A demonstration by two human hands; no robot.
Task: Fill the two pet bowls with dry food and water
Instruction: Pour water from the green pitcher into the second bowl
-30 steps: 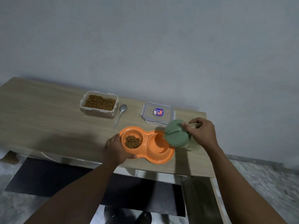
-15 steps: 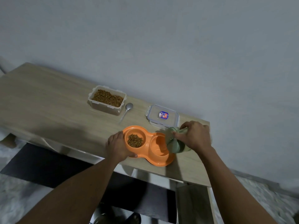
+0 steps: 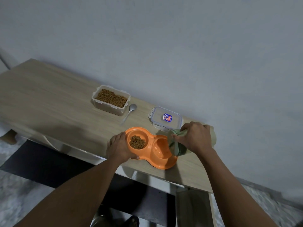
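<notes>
An orange double pet bowl sits near the table's front edge. Its left well holds brown dry food; its right well shows wet glints of water. My left hand grips the bowl's left rim. My right hand holds a green jug tipped steeply to the left, its mouth over the right well. Much of the jug is hidden under my fingers.
A clear tub of dry food stands at the back of the wooden table, with a metal spoon beside it and the tub's lid to the right. A grey wall rises behind. The table's right end lies just beyond the jug.
My right hand has tipped the green jug further over and lowered it to the right well. The left hand keeps its hold on the bowl. The camera moved closer and shifted.
</notes>
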